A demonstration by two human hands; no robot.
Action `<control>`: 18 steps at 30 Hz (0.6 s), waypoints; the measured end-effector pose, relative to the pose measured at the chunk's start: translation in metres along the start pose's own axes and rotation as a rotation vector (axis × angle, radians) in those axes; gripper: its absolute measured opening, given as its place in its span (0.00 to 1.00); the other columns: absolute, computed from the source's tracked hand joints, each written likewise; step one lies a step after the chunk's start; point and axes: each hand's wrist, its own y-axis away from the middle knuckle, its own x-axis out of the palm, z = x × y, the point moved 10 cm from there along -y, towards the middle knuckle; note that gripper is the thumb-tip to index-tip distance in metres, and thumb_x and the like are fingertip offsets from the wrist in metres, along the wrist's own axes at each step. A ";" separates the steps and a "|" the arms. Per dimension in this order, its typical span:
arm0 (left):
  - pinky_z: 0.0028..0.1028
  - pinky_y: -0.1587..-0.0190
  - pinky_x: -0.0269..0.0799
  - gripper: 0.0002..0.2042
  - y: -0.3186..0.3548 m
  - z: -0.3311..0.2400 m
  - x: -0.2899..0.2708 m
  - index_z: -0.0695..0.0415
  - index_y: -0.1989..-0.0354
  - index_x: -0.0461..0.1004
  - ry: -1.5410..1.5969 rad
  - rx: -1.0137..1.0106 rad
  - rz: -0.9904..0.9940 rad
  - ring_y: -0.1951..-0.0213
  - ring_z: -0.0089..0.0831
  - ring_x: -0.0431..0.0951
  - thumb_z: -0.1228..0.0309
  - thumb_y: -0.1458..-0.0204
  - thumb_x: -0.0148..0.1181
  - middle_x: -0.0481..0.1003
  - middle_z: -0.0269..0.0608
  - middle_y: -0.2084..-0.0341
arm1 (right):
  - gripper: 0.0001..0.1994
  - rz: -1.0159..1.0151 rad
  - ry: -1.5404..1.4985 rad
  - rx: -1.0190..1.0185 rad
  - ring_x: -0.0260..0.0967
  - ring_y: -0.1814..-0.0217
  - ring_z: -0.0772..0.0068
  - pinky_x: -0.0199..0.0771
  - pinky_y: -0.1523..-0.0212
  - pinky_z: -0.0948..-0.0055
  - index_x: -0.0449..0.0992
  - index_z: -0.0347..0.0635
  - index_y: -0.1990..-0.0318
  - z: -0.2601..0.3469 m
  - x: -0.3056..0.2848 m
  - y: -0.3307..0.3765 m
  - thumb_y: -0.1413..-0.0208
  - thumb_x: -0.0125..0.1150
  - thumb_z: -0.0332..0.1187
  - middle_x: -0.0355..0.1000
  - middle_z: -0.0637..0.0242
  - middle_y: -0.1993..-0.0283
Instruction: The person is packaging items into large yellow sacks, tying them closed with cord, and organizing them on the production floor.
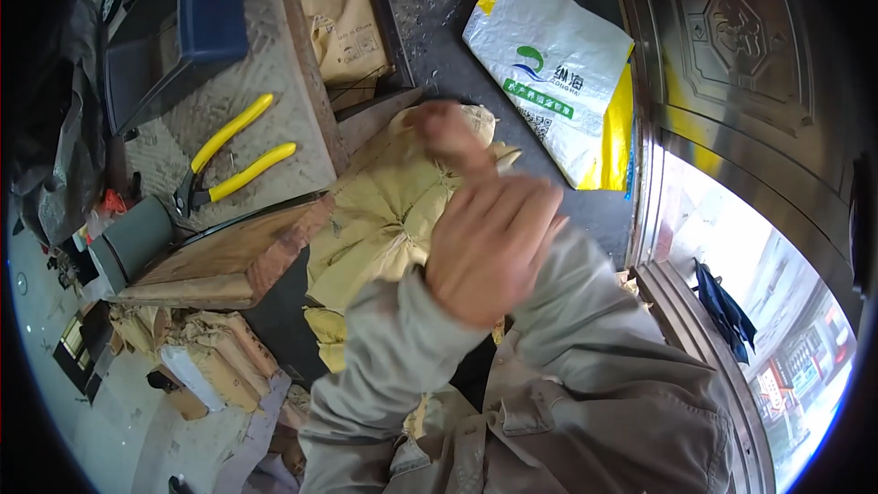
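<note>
One hand point(489, 242) is raised in the middle of the view, blurred by motion; from the grey sleeve point(384, 366) rising at the lower left I take it for my left hand. Its fingers are bent toward the right and one digit sticks up. Nothing shows in it. It hovers over crumpled yellow-brown paper sacks point(380, 215) lying on the ground. My right hand is not in view.
Yellow-handled pliers point(233, 160) lie on a rough bench at the left, beside a thick wooden block point(233, 256) and a grey boxy tool point(133, 238). A dark blue case point(183, 27) sits behind. A white and yellow woven bag point(558, 64) lies near an embossed metal door point(750, 64).
</note>
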 end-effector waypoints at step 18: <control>0.33 0.66 0.68 0.29 0.073 0.201 0.088 0.53 0.54 0.60 0.256 -0.838 0.123 0.69 0.43 0.72 0.58 0.65 0.63 0.71 0.45 0.71 | 0.07 0.272 1.388 -0.856 0.62 0.77 0.62 0.62 0.75 0.67 0.68 0.44 0.70 -0.055 -0.054 0.139 0.61 0.54 0.26 0.63 0.65 0.78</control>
